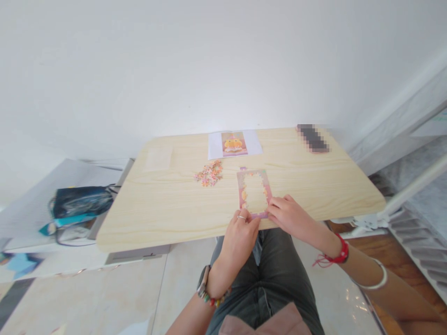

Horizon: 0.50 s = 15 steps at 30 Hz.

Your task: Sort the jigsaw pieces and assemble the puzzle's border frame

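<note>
A jigsaw puzzle border (pixel 240 187) lies near the table's front edge, its rectangle of joined edge pieces framing bare wood. My left hand (pixel 240 235) is closed, its fingertips on the border's lower left corner. At the lower right corner, the bent fingers of my right hand (pixel 292 217) press together on the border. Whether either hand pinches a separate piece is hidden. A single purple puzzle piece (pixel 243 168) lies just above the border's top left. Left of the border is a loose pile of puzzle pieces (pixel 209 174).
Behind the pieces lies a white sheet with a printed pumpkin picture (pixel 233 144). A pixelated dark phone-like object (pixel 313 138) sits at the back right of the wooden table (pixel 167 200). A pale translucent sheet (pixel 158 158) is at the left; a dark bag (pixel 83 202) stands beyond that edge.
</note>
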Each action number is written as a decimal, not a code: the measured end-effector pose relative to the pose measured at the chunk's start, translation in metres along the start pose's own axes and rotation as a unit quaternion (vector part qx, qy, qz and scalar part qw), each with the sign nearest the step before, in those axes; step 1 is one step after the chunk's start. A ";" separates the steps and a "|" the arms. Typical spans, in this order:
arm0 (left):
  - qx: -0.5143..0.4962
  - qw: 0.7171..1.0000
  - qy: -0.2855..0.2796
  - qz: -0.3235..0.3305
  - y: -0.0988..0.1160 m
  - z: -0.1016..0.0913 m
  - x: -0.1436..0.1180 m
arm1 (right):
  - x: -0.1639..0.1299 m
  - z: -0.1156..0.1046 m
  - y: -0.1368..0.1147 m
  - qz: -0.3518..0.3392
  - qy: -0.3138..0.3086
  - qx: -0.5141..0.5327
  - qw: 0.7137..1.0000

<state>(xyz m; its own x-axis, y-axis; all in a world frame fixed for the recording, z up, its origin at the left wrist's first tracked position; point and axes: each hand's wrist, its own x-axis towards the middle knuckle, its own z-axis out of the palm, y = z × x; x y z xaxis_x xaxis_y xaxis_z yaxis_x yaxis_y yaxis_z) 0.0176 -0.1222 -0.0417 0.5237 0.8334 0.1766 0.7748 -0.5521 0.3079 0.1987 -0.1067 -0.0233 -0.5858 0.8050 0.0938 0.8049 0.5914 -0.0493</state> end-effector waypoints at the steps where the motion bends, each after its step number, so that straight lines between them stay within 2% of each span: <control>1: -0.001 1.000 -0.001 0.000 0.000 0.000 0.000 | 0.000 0.000 0.000 0.000 0.002 0.012 1.000; 5: -0.006 1.000 -0.001 -0.003 0.000 -0.001 0.002 | -0.001 0.002 -0.001 -0.007 0.008 0.056 0.998; 10: -0.016 1.000 -0.001 -0.007 0.000 -0.001 0.004 | -0.003 0.005 -0.004 -0.004 0.012 0.057 0.998; 15: -0.030 0.999 0.014 -0.005 0.000 -0.002 0.003 | 0.005 -0.003 0.002 0.003 0.024 0.085 0.996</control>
<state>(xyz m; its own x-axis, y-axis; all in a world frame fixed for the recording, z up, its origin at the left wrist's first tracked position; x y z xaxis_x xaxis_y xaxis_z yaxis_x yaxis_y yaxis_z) 0.0184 -0.1197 -0.0393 0.5063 0.8392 0.1986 0.7568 -0.5427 0.3643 0.1976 -0.1021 -0.0200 -0.5723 0.8081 0.1393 0.7783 0.5888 -0.2181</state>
